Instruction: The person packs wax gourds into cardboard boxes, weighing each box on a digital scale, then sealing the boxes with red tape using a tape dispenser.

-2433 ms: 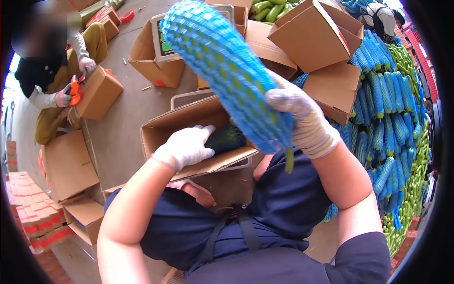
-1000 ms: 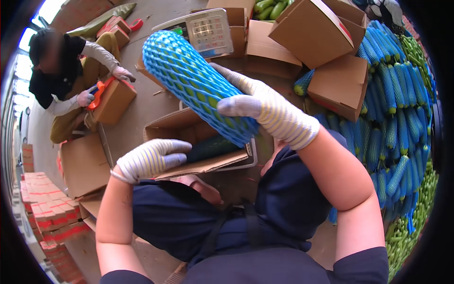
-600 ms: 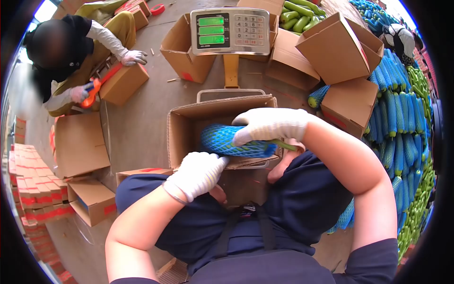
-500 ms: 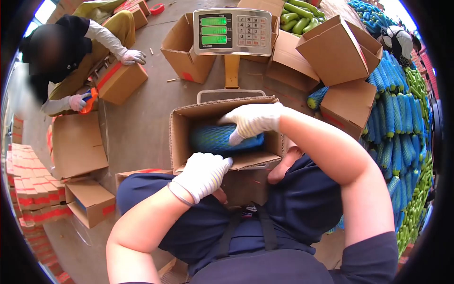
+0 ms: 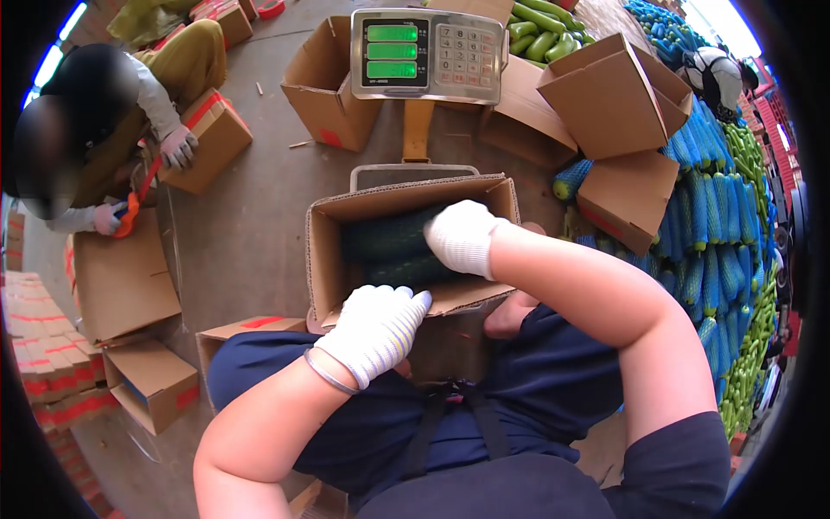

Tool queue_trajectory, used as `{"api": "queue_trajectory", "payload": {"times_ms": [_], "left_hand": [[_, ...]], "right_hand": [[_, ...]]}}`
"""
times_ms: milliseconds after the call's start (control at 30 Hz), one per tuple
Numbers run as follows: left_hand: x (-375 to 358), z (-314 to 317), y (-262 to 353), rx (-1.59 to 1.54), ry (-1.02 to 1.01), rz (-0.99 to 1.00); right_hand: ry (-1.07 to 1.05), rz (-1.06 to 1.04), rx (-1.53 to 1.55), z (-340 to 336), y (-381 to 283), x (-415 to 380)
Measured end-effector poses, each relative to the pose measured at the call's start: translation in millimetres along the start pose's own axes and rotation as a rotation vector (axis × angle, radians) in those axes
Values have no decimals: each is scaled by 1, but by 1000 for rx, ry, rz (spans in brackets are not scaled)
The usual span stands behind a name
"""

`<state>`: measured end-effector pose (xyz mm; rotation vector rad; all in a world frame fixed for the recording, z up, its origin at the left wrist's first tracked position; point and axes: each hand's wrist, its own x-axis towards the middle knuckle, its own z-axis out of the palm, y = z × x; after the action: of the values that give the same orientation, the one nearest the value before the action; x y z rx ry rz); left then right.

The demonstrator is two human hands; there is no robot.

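An open cardboard box (image 5: pixel 322 251) sits on the platform of a scale (image 5: pixel 425 54) in front of me. Long dark green vegetables (image 5: pixel 389 246), seemingly in netting, lie inside it in shadow. My left hand (image 5: pixel 373 330), in a white knit glove, has its fingers closed over the box's near edge. My right hand (image 5: pixel 462 238), gloved the same way, reaches into the right side of the box, back upward. Its fingers point down and are mostly hidden, so whether they grip a vegetable does not show.
At left, a person holds an orange tape dispenser (image 5: pixel 128 216) against a carton (image 5: pixel 207 143). Open cartons (image 5: pixel 605 95) stand beyond the scale at right, near loose green vegetables (image 5: pixel 545 35). Blue-netted vegetables (image 5: pixel 713 208) are piled at right. Flat cartons (image 5: pixel 52 346) are stacked at left.
The blue-netted vegetable under my right hand has gone lower into the box's shadow. My right hand has turned and moved slightly right. The co-worker's tape now stretches out from the carton.
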<state>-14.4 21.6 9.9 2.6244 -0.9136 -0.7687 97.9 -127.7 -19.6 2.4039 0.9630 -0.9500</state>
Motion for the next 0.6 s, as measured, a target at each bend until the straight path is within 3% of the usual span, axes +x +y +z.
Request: {"api": "queue_trajectory", "payload": {"times_ms": [67, 167, 233, 300, 367, 400, 433, 500, 600], "left_hand": [[2, -2, 0, 16, -59, 6], [3, -2, -3, 32, 126, 30], [6, -2, -4, 54, 22, 32], [7, -5, -4, 63, 33, 30], [6, -5, -5, 64, 42, 31], [6, -6, -5, 38, 106, 42], [6, -8, -5, 11, 167, 50], [7, -17, -2, -33, 114, 52], [8, -23, -2, -184, 182, 141]], "right_hand": [[-41, 38, -15, 27, -5, 42], [-156, 122, 74, 53, -5, 77], [-41, 394, 414, 64, 0, 81], [-55, 338, 381, 64, 11, 79], [-332, -230, 18, 36, 21, 62], [-298, -132, 172, 16, 23, 39], [-41, -161, 437, 2, 30, 7], [310, -355, 911, -15, 52, -48], [437, -448, 1345, -43, 75, -147]]}}
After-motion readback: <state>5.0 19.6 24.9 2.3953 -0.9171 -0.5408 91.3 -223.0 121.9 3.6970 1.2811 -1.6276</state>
